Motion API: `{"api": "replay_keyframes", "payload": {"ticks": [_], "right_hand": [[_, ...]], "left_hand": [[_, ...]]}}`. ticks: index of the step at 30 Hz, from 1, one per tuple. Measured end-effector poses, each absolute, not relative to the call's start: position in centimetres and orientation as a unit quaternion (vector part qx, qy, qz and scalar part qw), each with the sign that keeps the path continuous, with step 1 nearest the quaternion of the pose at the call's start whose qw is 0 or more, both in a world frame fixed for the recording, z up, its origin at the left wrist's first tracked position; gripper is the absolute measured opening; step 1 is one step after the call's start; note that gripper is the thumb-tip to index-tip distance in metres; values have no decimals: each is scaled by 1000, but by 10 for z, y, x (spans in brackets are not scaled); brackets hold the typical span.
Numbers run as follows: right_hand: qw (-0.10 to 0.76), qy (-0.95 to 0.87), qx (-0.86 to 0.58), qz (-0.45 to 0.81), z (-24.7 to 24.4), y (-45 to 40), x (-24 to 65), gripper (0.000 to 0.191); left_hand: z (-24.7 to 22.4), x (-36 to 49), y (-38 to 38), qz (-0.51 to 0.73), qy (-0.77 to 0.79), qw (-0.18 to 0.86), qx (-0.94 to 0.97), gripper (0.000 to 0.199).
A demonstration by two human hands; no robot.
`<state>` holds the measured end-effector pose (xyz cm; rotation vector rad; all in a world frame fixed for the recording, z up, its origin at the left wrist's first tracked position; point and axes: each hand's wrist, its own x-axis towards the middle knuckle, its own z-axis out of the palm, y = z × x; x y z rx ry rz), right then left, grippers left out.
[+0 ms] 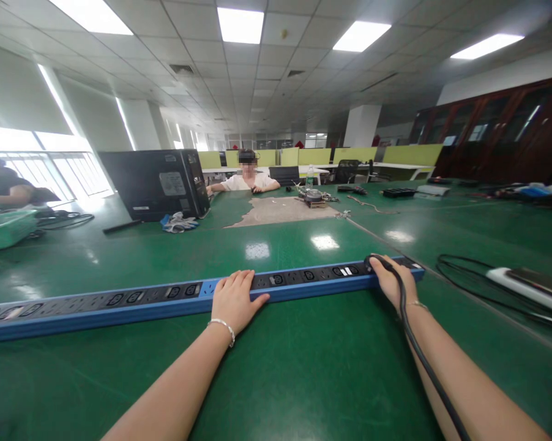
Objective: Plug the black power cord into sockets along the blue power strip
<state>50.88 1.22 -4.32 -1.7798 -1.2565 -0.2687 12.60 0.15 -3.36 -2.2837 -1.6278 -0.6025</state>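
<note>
A long blue power strip [179,308] with black sockets lies across the green table. My left hand [234,300] rests over its middle, fingers stretched across the top and thumb apart along the front edge. Near the strip's right end, my right hand [393,280] is closed around a black plug [371,263] at a socket; how deep it sits in there I cannot tell. From the plug a thick black cable [414,346] runs back over my right wrist and forearm toward me.
At right lie a white power strip [528,288] and a loop of black cable [459,269]. A black computer case [152,184] stands back left, with gloves [179,222] beside it. A green basket [10,229] is far left. Another person [248,177] sits across the table [294,367].
</note>
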Motion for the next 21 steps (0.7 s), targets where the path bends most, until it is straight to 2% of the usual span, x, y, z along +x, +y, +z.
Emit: {"api": "replay_keyframes", "payload": {"ticks": [8,21], "right_hand": [[416,-478,-772,-53,-39,11,499,38],[382,-528,-748,-123,-53,3,502,45]], "left_hand": [[-33,126,2,-206,-566,128,-788,59],[-32,128,0,-196,-573,123,-786,58]]}}
